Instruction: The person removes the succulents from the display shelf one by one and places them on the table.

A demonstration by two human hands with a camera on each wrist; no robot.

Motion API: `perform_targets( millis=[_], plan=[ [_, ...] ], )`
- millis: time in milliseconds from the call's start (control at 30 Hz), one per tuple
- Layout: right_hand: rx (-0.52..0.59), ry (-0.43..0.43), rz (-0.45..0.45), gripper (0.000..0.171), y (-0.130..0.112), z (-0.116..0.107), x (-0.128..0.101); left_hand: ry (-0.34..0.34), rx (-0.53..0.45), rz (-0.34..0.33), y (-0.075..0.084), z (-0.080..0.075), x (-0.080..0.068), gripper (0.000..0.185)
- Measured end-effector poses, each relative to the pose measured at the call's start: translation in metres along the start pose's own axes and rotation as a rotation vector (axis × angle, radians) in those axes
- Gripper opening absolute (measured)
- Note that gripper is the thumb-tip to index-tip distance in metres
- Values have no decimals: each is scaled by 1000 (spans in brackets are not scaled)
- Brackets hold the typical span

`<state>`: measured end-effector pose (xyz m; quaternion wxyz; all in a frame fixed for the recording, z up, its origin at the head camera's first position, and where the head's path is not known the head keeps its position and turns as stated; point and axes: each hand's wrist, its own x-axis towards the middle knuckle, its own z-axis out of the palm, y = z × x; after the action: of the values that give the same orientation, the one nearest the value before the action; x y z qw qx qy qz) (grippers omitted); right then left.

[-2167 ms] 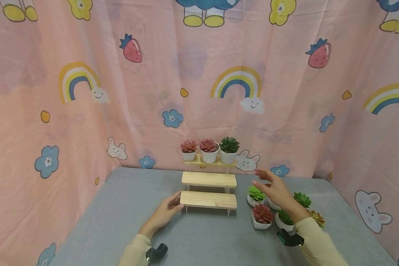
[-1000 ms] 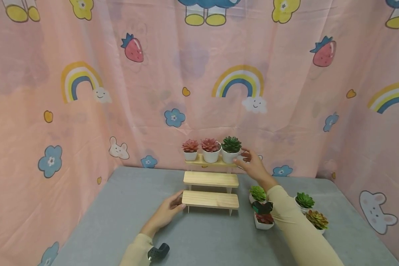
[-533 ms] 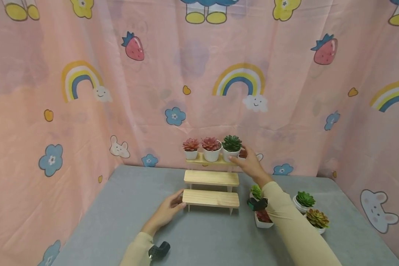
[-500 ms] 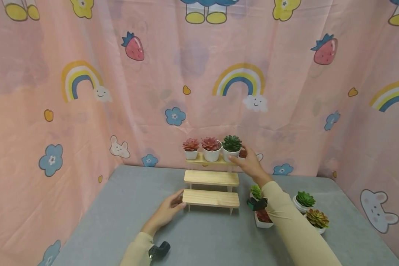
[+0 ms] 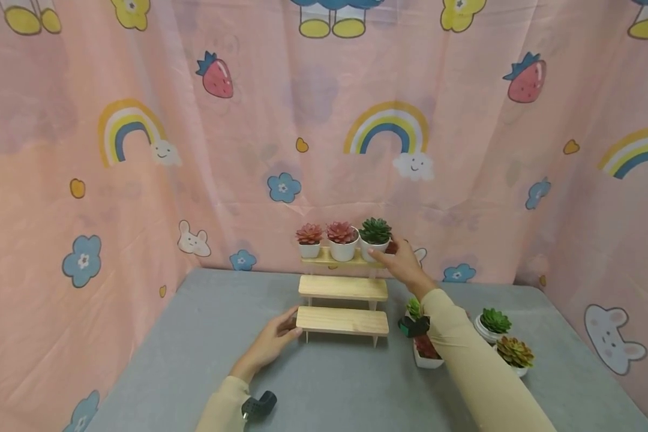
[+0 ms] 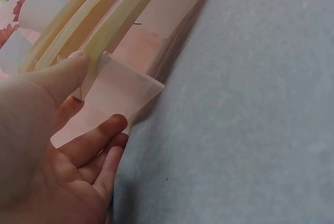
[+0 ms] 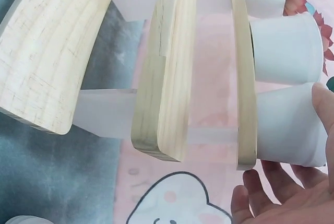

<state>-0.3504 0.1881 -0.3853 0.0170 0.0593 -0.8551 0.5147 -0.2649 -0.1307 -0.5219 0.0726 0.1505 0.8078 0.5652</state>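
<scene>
- Pink cartoon curtain [image 5: 248, 120] with rainbows, strawberries and flowers hangs behind and beside a grey table [image 5: 324, 384].
- Wooden step shelf [image 5: 342, 321]: one, three tiers, clear side panels, standing at the back of the table.
- Pots on the top tier: three, white. Two hold red plants [image 5: 309, 234] [image 5: 340, 232]; one is the dark green plant [image 5: 375, 231] at the right end.
- Right hand [image 5: 402, 264]: thumb and fingers curled around the pot of the dark green plant, gripping it on the top tier. Something reddish shows behind the fingers, too hidden to identify.
- Left hand [image 5: 272, 342]: fingers relaxed, thumb and fingertips resting on the left end of the bottom tier.
- Loose pots on the table, right of the shelf: four visible. Bright green one [image 5: 413, 308] and red one [image 5: 425, 351] are partly covered by the right sleeve [image 5: 475, 372]; green [image 5: 494, 322] and rust-coloured [image 5: 514, 353] stand clear.
</scene>
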Motion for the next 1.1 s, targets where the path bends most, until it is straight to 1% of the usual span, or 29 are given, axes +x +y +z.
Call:
perform_targets(
  millis=[67, 167, 267, 333, 433, 700, 800, 967, 1100],
  plan=[
    [7, 11, -2, 74, 0, 0, 0, -2, 7, 11, 0, 0, 0, 63],
    [21, 39, 21, 74, 1, 1, -1, -11, 14, 9, -1, 1, 1, 63],
    [19, 70, 41, 78, 1, 1, -4, -16, 22, 13, -2, 1, 2, 63],
    [16, 82, 38, 82, 1, 0, -6, -14, 15, 10, -1, 2, 2, 63],
    [18, 84, 12, 84, 2, 0, -9, -10, 3, 20, 0, 2, 1, 63],
    [-2, 100, -67, 78, -1, -3, -19, 5, -14, 23, 4, 0, -2, 63],
    [-10, 102, -83, 76, -3, -6, -24, 7, -9, 18, 3, 0, -2, 63],
    [-27, 107, -122, 68, -7, -8, -31, 0, 9, 7, -1, 1, 0, 64],
    [-41, 105, -153, 66, -10, -9, -36, -11, 9, 10, -2, 0, 2, 65]
  ],
)
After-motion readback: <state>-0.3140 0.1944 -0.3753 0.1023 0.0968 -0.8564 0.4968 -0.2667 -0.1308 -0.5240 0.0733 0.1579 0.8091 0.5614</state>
